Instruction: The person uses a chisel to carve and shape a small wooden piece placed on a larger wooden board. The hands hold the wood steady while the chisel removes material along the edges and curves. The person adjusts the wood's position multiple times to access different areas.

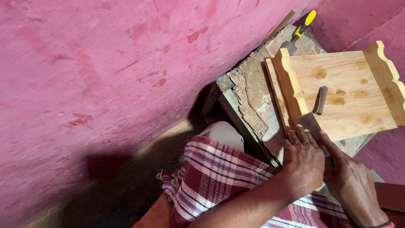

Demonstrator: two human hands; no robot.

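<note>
1. Risk: the flat metal blade [311, 123] lies under both hands at the near edge of the wooden tray [341, 95]. With fingertips this close to the blade's edge, a slip could probably nick a finger or gouge the wood.
2. Risk: the tray overhangs the worn bench [253, 90] on the right, so hard pressure near that side might tip it.
3. Risk: a small brown roll [322, 100] lies loose on the tray, just beyond the blade, and a jolt could send it rolling off.
4. Left hand [303, 162]: fingers half curled and spread, pressing down on the blade and touching the tray's scalloped left rail. It grips nothing fully.
5. Right hand [352, 185]: closed around the blade's lower part or handle, index finger stretched along it. The handle itself is hidden.
6. A yellow-handled tool [303, 26] rests untouched at the far end of the bench, against the pink wall [105, 76].
</note>
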